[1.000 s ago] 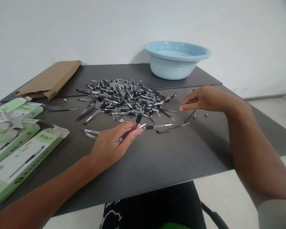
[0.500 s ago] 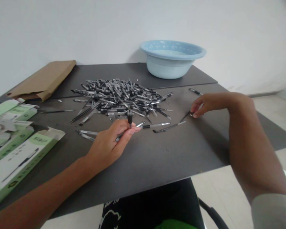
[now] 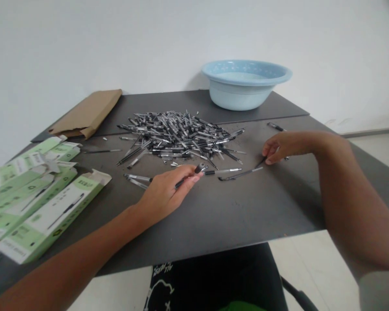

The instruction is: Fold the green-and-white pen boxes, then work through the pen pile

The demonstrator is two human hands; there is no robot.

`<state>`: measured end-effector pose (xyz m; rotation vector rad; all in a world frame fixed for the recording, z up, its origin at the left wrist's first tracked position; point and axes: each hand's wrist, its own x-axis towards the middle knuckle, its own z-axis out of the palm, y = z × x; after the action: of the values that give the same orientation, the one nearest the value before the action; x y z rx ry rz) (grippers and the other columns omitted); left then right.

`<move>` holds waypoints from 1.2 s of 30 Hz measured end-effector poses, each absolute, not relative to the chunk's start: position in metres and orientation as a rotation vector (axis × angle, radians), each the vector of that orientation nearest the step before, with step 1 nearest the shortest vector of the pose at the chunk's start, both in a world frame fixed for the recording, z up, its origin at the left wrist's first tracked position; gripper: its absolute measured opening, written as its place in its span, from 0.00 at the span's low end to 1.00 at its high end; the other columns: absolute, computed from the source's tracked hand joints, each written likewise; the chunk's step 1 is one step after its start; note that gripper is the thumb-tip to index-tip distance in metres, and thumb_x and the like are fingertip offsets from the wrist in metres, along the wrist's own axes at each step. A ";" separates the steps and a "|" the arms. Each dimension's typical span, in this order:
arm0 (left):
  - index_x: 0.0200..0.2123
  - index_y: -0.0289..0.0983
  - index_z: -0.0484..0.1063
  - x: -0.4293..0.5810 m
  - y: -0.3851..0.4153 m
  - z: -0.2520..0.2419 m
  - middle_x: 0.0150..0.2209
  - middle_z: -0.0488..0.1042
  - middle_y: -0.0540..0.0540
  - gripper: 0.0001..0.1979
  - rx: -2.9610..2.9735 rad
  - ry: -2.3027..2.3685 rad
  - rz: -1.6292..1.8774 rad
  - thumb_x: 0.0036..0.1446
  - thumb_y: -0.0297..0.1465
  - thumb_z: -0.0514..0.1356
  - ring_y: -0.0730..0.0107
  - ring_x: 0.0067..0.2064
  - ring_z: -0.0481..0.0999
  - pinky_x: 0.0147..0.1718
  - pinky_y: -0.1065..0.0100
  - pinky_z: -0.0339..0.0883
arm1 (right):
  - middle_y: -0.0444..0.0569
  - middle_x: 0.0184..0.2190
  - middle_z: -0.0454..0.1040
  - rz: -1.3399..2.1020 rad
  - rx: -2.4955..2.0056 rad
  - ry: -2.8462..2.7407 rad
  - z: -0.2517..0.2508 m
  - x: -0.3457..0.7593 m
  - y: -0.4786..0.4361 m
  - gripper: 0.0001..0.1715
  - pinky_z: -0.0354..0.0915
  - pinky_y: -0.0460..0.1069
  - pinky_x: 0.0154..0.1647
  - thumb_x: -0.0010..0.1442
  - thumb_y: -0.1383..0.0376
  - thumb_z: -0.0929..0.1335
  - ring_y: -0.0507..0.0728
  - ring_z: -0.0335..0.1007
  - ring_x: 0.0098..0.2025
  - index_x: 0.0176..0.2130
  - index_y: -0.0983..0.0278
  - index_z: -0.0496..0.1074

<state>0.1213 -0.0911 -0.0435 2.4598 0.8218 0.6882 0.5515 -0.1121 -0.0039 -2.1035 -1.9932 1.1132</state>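
Nearest, below both grips, a dark-clad lap [image 3: 210, 276] is seen at the front edge of the worktop [image 3: 220, 216]. Well left of the L grip, green/white boxes [image 3: 74, 203] are laid, partly overlapped; contents can't be made out. In the L grip [image 3: 168, 185] a dark pen pc [image 3: 199, 168] is pinched btwn thumb & fingers. Just left of that grip, approx. 2 clear pens [image 3: 138, 177] are left lying; just right of it, another pen [image 3: 228, 171] is laid flat. Btwn the grips, nearer the R one, a thin refill-like pc [image 3: 241, 174] is laid. The R grip [image 3: 282, 144] is held low, fingers curled by a thin dark stick [image 3: 259, 162]; whether it's grasped isn't clear. Just past the R grip, a lone pen [image 3: 275, 126] is seen.

Beyond & btwn the grips, the big pen heap [image 3: 178, 131] is piled. Progress is judged early: only a few pcs are set apart round the grips; the bulk is left heaped, no finished lot can be picked out. Farther, left of the heap, a brown packet [image 3: 87, 110] is laid; farthest, beyond the R grip, a blue basin [image 3: 238, 95] is stood nr the wall [image 3: 132, 43].
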 end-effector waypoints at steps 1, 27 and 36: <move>0.53 0.41 0.79 0.122 -0.091 -0.044 0.49 0.87 0.47 0.14 2.470 0.815 0.694 0.75 0.40 0.56 0.65 0.51 0.88 0.52 0.68 0.79 | 0.54 0.34 0.86 1.126 -2.123 -1.978 -0.004 0.550 -0.112 0.13 0.68 0.51 0.32 0.52 0.62 0.79 0.60 0.79 0.32 0.40 0.62 0.87; 0.50 0.42 0.80 0.123 -0.093 -0.045 0.46 0.88 0.50 0.14 2.509 0.758 0.674 0.77 0.41 0.56 0.66 0.46 0.87 0.46 0.69 0.76 | 0.46 0.39 0.82 0.821 -1.771 -1.938 0.027 0.496 -0.122 0.20 0.69 0.52 0.45 0.59 0.51 0.77 0.57 0.75 0.41 0.47 0.58 0.84; 0.49 0.41 0.78 0.122 -0.097 -0.048 0.44 0.87 0.50 0.11 2.567 0.653 0.692 0.77 0.37 0.57 0.65 0.43 0.87 0.44 0.67 0.75 | 0.43 0.31 0.77 1.261 -1.045 -1.684 -0.003 0.394 -0.131 0.18 0.58 0.44 0.23 0.68 0.56 0.75 0.46 0.59 0.24 0.55 0.55 0.85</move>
<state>0.1224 -0.0970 -0.0477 2.5672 0.6530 0.6924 0.3941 -0.1312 -0.0025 -1.0452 -1.6836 1.2613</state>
